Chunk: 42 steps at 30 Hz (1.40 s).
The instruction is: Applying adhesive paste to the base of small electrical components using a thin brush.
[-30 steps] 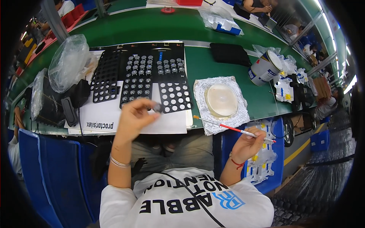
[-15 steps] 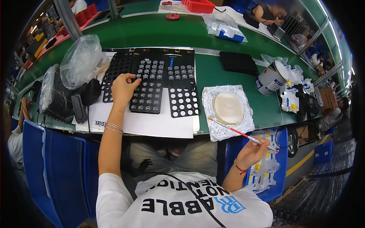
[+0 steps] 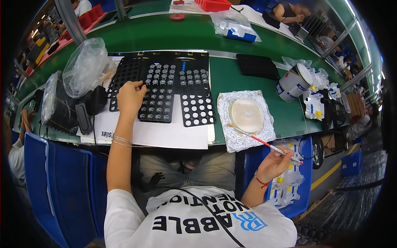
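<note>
The green desk (image 3: 231,78) carries white paper (image 3: 165,134) under black trays (image 3: 159,91), a dish (image 3: 246,114) on a cloth (patterned), a can (image 3: 294,82), plastic bags (image 3: 84,66) and a black pad (image 3: 257,66).

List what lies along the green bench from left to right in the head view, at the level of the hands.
Clear plastic bag → left hand on the black tray of round parts → black perforated tray → round shallow dish on its patterned cloth → red-handled brush in the right hand → tin can.
</note>
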Tool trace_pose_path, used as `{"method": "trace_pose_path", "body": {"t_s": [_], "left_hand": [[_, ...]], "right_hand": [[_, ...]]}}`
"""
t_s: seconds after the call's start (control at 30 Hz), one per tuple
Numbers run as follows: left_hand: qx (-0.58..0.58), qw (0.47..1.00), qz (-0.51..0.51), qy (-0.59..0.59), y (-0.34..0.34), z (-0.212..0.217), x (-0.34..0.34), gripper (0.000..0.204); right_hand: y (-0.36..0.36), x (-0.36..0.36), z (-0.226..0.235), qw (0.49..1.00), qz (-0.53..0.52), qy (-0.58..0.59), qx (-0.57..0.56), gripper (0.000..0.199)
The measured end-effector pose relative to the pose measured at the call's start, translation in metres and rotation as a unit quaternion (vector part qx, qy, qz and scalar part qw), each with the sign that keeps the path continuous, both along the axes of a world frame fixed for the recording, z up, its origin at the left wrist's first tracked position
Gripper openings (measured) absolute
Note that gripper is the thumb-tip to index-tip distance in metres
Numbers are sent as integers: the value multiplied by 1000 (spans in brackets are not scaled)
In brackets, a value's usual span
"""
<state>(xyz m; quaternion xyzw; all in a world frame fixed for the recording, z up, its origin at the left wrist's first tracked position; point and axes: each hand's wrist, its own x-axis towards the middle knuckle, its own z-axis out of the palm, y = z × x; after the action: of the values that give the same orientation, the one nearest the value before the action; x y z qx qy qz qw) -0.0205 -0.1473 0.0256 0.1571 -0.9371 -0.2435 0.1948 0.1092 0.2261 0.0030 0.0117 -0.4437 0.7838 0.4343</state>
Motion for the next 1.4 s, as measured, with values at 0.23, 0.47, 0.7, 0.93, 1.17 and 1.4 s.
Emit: {"method": "trace_pose_path", "body": {"t_s": [0.23,0.47,0.7,0.93,1.17,1.4], "left_hand": [[-59,998,22,31,9,5,-2,15],[-50,998,28,-16,2,1,-6,9],[-88,991,-34,97,30,12,4,12],[-234,942,-183,153,85,4,-20,27],[-319,926,-151,132,96,-10,-38,18],[-298,930,-156,145,96,-7,-39,14]], "right_hand": [[2,0,0,1000,-9,-5,-23,23],[6,2,-3,1000,18,15,-4,20],[3,-1,-3,999,-22,-13,-18,24],[0,0,-2,1000,1,-1,-12,21],[4,3,-2,999,-40,-20,-11,23],[7,1,-2,999,-50,-11,0,23]]}}
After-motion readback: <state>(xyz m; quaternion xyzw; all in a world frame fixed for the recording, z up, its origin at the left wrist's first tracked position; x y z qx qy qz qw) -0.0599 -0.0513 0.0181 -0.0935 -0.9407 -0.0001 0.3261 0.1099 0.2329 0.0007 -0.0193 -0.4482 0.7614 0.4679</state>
